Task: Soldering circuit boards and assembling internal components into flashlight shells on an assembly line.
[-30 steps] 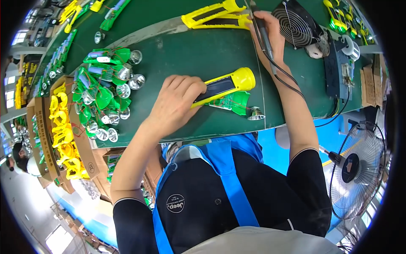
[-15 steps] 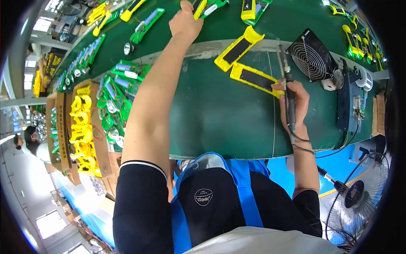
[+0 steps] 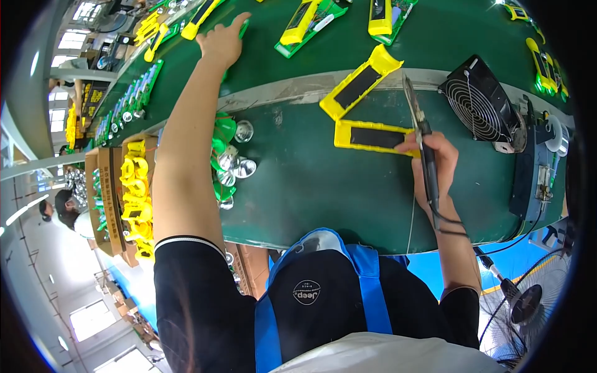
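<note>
Soldering iron [image 3: 425, 149] sits in my right hand [image 3: 433, 163], my grip wrapped shut around its dark handle, the tip pointing up and away from me toward the seam of the worktop [image 3: 311, 186]. Its cable runs down past my wrist and off the near edge. My thumb and fingertips rest against the right end of a yellow case [image 3: 372, 136] with a dark panel, lying flat on the green surface just left of that hand. A second yellow case [image 3: 360, 84] of the same kind lies tilted just above it, across the pale seam.

My left hand [image 3: 222, 42] is stretched far out over the conveyor belt [image 3: 435, 37], fingers loosely spread and flat, with a green part [image 3: 242, 28] beside its fingertips; whether it grips anything I cannot tell. More yellow-and-green assemblies [image 3: 305, 22] lie further along the belt.

Under my left forearm sit green lamp housings and silver reflectors [image 3: 235, 163]. Left of those, a cardboard box holds yellow parts [image 3: 137, 193]. A small black fan [image 3: 484, 102] stands right of the iron.
</note>
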Action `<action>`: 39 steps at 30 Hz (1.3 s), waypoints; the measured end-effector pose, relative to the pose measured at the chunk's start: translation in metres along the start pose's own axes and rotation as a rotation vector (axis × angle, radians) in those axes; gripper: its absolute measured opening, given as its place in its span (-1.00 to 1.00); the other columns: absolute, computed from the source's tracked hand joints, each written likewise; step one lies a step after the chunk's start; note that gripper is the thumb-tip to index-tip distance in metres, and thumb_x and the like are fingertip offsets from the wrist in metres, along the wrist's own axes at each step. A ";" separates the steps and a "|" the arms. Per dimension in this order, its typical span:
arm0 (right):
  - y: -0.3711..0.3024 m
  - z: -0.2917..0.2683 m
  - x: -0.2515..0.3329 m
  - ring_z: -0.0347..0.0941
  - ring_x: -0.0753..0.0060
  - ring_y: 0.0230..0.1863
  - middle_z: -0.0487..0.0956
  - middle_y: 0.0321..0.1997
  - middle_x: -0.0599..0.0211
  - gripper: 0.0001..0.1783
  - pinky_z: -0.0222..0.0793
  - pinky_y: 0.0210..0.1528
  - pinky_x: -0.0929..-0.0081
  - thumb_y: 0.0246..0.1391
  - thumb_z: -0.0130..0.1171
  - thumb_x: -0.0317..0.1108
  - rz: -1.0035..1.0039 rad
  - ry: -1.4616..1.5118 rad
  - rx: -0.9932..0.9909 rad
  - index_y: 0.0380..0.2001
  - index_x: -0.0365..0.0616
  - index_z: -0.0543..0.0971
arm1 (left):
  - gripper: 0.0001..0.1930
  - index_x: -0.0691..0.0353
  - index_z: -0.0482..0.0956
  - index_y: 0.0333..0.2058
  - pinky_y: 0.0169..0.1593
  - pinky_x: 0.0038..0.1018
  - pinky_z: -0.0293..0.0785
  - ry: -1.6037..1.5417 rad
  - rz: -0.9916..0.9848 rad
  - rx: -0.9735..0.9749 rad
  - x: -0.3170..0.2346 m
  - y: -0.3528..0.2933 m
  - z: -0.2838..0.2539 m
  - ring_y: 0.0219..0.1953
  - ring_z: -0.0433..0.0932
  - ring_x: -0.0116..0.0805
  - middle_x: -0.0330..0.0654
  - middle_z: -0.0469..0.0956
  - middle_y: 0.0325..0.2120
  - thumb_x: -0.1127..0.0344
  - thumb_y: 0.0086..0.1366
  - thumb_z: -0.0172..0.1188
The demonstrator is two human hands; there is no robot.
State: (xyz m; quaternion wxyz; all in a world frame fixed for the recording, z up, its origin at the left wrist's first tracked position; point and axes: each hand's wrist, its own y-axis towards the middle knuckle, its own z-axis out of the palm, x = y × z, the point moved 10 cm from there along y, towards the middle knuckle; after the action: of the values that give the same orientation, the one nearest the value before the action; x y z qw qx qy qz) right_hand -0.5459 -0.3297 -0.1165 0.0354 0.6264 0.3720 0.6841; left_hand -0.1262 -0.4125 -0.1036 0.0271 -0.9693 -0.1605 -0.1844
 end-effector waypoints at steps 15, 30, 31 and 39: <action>-0.035 -0.062 0.070 0.38 0.35 -0.21 0.45 -0.20 0.08 -0.47 0.27 -0.03 0.35 0.10 0.10 -0.06 -0.058 -0.363 -0.222 -0.02 -0.18 0.23 | -0.29 0.36 0.20 0.13 -0.33 -0.55 0.38 -1.776 -0.094 0.404 -0.156 -0.280 -0.013 -0.38 0.43 -0.46 -0.12 0.46 -0.41 0.17 0.08 0.30; -0.106 -0.094 0.049 0.30 0.39 -0.28 0.44 -0.35 0.17 -0.75 0.19 -0.09 0.39 0.10 0.03 -0.26 0.289 0.312 -0.438 -0.21 -0.15 0.35 | -0.74 0.22 0.51 -0.25 -0.35 -0.42 0.44 -0.995 0.629 -0.316 -0.177 -0.282 -0.128 -0.38 0.51 -0.25 -0.16 0.46 -0.37 0.56 0.02 0.16; -0.107 -0.093 0.041 0.30 0.39 -0.28 0.44 -0.35 0.17 -0.75 0.19 -0.09 0.39 0.10 0.03 -0.26 0.288 0.311 -0.439 -0.21 -0.15 0.35 | -0.74 0.21 0.51 -0.26 -0.34 -0.38 0.43 -1.016 0.787 -0.263 -0.196 -0.278 -0.125 -0.37 0.48 -0.20 -0.17 0.45 -0.34 0.54 -0.01 0.18; -0.101 -0.065 0.026 0.20 0.50 -0.42 0.37 -0.48 0.22 -0.74 0.15 -0.21 0.47 0.11 -0.06 -0.24 0.484 0.325 -0.361 -0.32 -0.27 0.34 | -0.85 0.21 0.49 -0.40 -0.36 -0.40 0.39 -1.423 0.530 0.319 -0.232 -0.248 -0.074 -0.45 0.42 -0.22 -0.25 0.45 -0.49 0.52 0.00 0.21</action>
State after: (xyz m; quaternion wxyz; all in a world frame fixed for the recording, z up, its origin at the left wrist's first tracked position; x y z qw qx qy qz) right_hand -0.6513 -0.2740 -0.1466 -0.0772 0.5631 0.0861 0.8183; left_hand -0.4360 -0.2559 -0.1210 0.1000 -0.8447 0.0735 0.5206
